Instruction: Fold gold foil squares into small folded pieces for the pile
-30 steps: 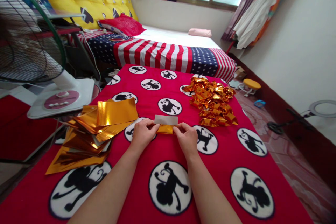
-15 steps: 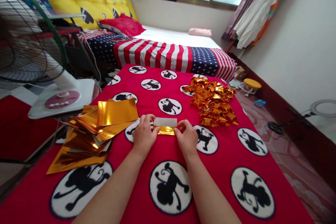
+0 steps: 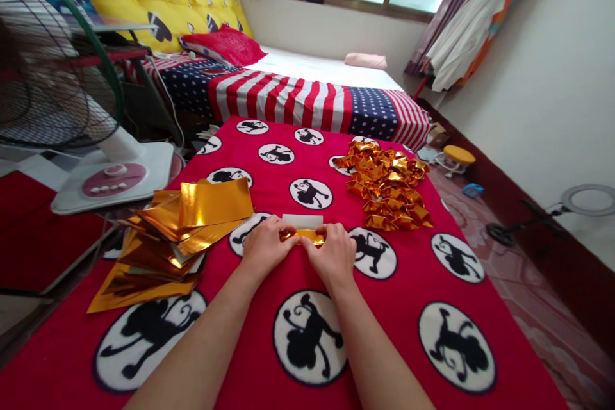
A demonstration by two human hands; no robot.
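Note:
A sheet of gold foil paper [image 3: 310, 235] lies partly folded on the red cloth, its gold fold nearest me and a pale strip of its underside showing beyond. My left hand [image 3: 270, 245] grips the fold at its left end, thumb against the near edge. At the right end, my right hand [image 3: 332, 252] pinches the same fold with thumb and fingers. Left of my hands is a loose stack of flat gold foil sheets [image 3: 216, 205]. To the right sits a heap of folded gold foil pieces [image 3: 391, 186].
The table is covered by a red cloth [image 3: 384, 333] with black monkey figures in white circles. A fan [image 3: 115, 166] stands at the left. Beyond the table is a bed [image 3: 288, 96]; a yellow stool [image 3: 459, 154] and a ring-light stand [image 3: 504, 232] are on the right.
Both hands have moved inward along the fold, thumbs now closer together. Less of the gold band shows between them. The stack and the heap have stayed put.

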